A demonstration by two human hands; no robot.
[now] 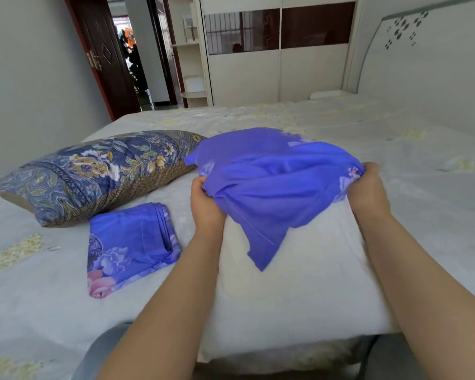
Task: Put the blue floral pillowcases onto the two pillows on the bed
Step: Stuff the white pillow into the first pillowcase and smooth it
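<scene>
Pillowcase [272, 182] in blue is gripped at its bunched mouth by the left hand [206, 204] and right hand [368, 187], spread over the white pillow's [299, 283] far end so it can be drawn on, while the folded second pillowcase [132, 242] waits left on the bed [395, 127]

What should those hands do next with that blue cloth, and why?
Probably pull the blue pillowcase nearer along the white pillow. The left hand and right hand grip its edges at the far end, and most of the pillow is bare.
</scene>
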